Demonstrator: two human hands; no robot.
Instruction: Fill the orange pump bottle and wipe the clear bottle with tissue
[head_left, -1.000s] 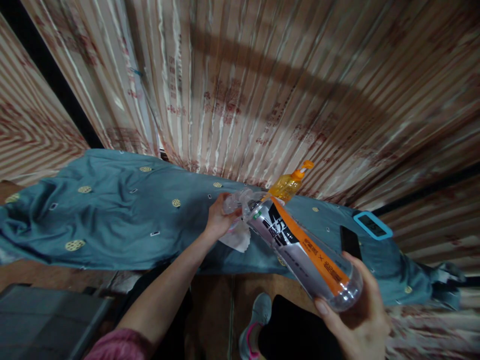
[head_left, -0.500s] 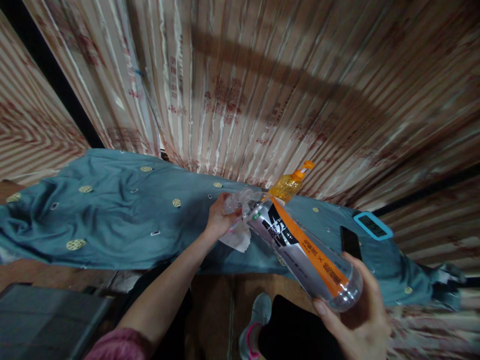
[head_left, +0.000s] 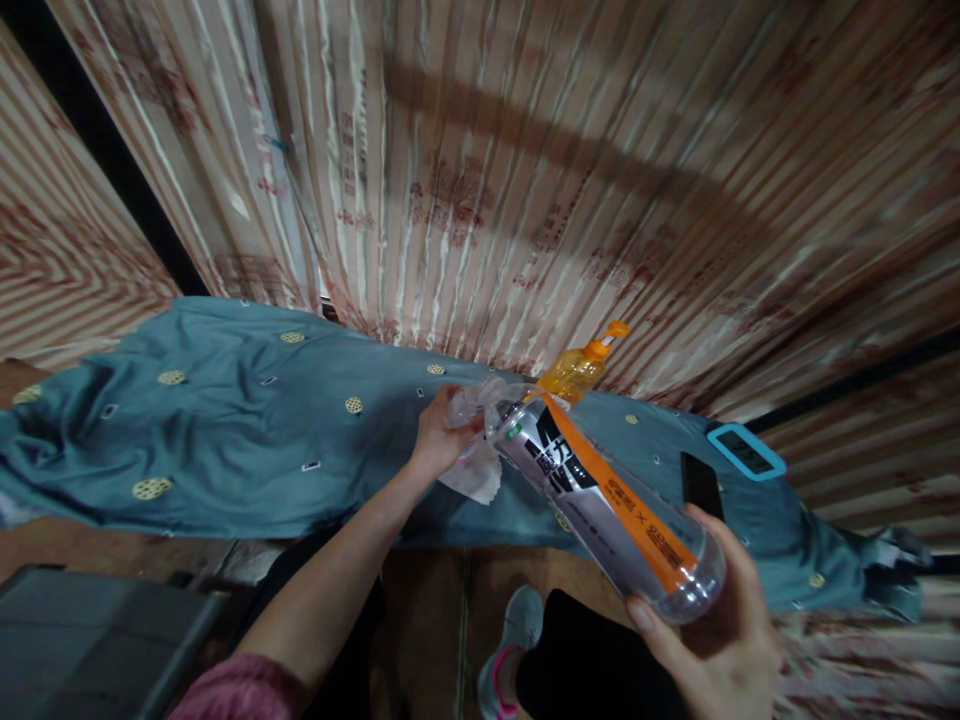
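A clear plastic bottle (head_left: 592,500) with a silver, black and orange label is held tilted above the cloth-covered surface, its base toward me. My right hand (head_left: 720,610) grips the base, with the thumb below and the fingers on the far side. My left hand (head_left: 441,432) is closed around crumpled-looking clear plastic (head_left: 484,402) at the bottle's other end. Whether that plastic belongs to the bottle I cannot tell. Below the left hand, a white scallop-edged piece (head_left: 474,478), perhaps paper, lies on the cloth. Just behind the bottle stands an orange pump bottle (head_left: 574,372).
A teal patterned cloth (head_left: 240,420) covers the long surface. On its right side lie a black phone (head_left: 700,484) and a blue-framed digital clock (head_left: 747,452). Striped plastic sheeting (head_left: 465,200) hangs behind. A dark grey box (head_left: 97,640) sits at lower left.
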